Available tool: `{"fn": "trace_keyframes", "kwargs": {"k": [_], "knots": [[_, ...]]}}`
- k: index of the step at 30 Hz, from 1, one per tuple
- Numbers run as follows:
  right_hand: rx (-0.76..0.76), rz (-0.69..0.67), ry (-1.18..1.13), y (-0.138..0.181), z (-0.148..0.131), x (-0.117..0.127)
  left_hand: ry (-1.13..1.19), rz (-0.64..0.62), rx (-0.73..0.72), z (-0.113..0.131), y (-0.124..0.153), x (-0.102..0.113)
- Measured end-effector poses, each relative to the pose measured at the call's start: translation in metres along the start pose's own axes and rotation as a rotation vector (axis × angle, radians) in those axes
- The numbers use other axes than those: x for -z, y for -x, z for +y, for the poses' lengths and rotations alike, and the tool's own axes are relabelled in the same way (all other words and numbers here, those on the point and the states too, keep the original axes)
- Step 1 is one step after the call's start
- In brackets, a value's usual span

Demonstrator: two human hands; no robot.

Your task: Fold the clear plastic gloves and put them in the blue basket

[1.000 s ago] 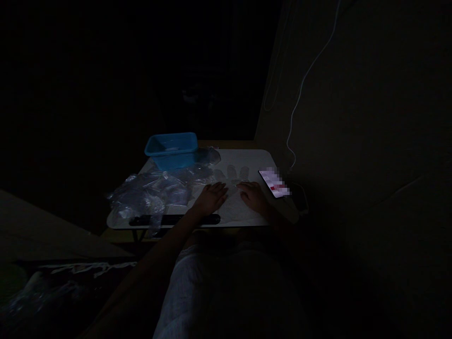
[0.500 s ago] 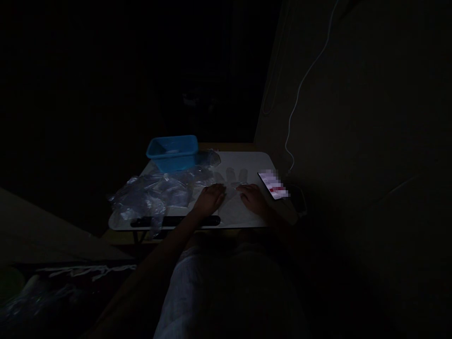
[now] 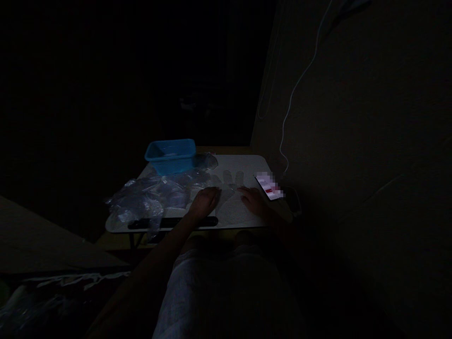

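On a small white table [image 3: 243, 162], a thin see-through plastic piece with rounded lobes [image 3: 228, 178] lies between and just beyond my hands. My left hand [image 3: 205, 203] is closed at its left edge, fingers bent together. My right hand [image 3: 253, 200] is closed at the right edge, with its fingertips pointing left. Dim light blurs the exact grip. Crumpled clear plastic bags [image 3: 144, 197] are heaped left of my left hand. Behind them stands a blue plastic basin [image 3: 173, 165].
A phone [image 3: 268, 185] with a lit screen lies at the table's right edge. A white cable [image 3: 291, 99] hangs along the wall beside it. A dark slot [image 3: 173, 222] runs along the table's front edge. More plastic [image 3: 28, 308] shows at the lower left.
The whole view has shifted slightly, so the table sits a little lower and further left. The fingers of my left hand look more bent; my right hand stays almost the same.
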State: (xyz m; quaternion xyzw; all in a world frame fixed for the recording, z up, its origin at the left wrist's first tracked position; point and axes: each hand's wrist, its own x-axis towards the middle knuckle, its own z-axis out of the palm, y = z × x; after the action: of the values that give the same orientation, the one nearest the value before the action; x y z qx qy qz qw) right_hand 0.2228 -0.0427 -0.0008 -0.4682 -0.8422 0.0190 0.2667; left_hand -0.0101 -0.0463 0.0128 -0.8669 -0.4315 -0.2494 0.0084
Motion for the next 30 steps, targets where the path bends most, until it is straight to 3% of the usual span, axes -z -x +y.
{"fn": "trace_keyframes", "kwargs": {"k": [8, 14, 23, 30], "knots": [[0.009, -0.062, 0.032, -0.002, -0.007, 0.006, 0.020, -0.222, -0.273, 0.017, 0.039, 0.024], [-0.005, -0.019, 0.018, 0.000, -0.009, 0.008, -0.107, -0.366, -0.397, 0.022, 0.049, 0.017], [-0.069, 0.004, -0.037, 0.015, 0.001, 0.008, -0.039, -0.253, -0.387, 0.041, 0.049, 0.015], [-0.061, 0.005, -0.296, 0.019, 0.020, 0.002, 0.360, -0.098, -0.078, 0.054, 0.013, 0.036]]}}
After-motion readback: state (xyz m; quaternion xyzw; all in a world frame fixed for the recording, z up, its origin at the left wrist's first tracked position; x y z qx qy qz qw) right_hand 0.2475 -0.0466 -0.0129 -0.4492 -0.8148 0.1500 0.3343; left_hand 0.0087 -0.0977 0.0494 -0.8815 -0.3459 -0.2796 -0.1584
